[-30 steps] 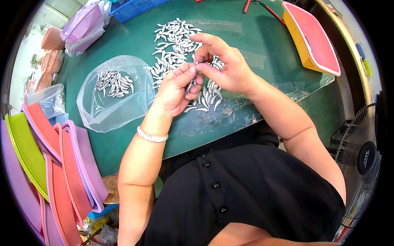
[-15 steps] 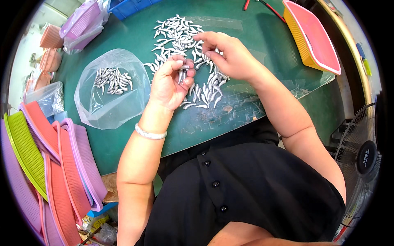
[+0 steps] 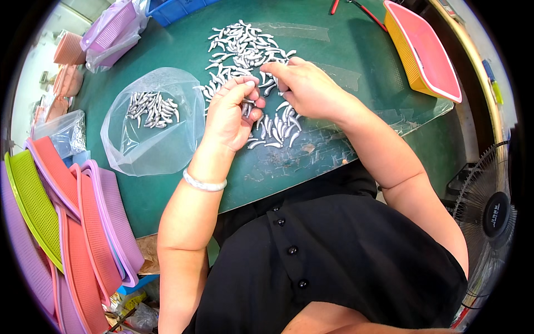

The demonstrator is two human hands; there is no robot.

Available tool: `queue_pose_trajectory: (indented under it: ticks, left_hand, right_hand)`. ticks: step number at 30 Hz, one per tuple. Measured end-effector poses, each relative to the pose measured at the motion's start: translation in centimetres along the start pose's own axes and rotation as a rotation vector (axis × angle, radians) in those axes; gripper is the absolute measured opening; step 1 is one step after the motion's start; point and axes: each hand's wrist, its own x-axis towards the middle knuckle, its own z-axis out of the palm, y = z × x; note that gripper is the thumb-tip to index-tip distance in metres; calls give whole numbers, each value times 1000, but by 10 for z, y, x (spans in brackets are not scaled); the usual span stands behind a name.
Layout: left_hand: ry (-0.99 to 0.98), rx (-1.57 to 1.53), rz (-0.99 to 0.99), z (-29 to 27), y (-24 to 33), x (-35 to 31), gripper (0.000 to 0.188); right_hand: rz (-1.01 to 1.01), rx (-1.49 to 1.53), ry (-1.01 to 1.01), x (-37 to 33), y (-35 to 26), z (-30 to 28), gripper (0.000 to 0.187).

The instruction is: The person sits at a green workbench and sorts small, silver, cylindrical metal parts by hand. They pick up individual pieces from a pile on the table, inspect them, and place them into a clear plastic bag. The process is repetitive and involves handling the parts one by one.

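Observation:
A loose spread of small curved silver metal pieces (image 3: 239, 47) covers the middle of the green table. My left hand (image 3: 231, 114) is closed, palm turned up, around several of these pieces, whose silver ends show between thumb and fingers. Just to its right, my right hand (image 3: 311, 89) is over the spread, back of the hand upward. Its fingers are bent down among the pieces and closed; the fingertips are partly hidden, so what they pinch cannot be made out. Left of my hands lies a clear plastic bag (image 3: 125, 147) with a heap of the same silver pieces (image 3: 153, 108) on it.
Pink, purple and green perforated plastic baskets (image 3: 105, 217) are stacked at the left. A yellow-and-pink basket (image 3: 411, 50) and red-handled pliers (image 3: 370, 14) are at the far right. A blue crate (image 3: 178, 10) and bagged purple basket (image 3: 111, 33) stand far left; a fan (image 3: 492, 211) is right.
My right hand has moved slightly nearer and down onto the pieces, its fingers drawing together. My left hand stays in nearly the same place, still holding its pieces.

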Motion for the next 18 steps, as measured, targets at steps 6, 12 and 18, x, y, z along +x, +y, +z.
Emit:
queue_pose_trajectory:
  ticks: [6, 12, 18]
  left_hand:
    - [11, 154, 56, 9, 0, -6, 9]
    - [-19, 308, 264, 19, -1, -14, 16]
    - [-27, 511, 501, 18, -5, -15, 15]
  right_hand:
    - [84, 725, 53, 3, 3, -3, 51]
    - [46, 1343, 46, 6, 1, -7, 53]
    - [-51, 1275, 130, 6, -3, -5, 55]
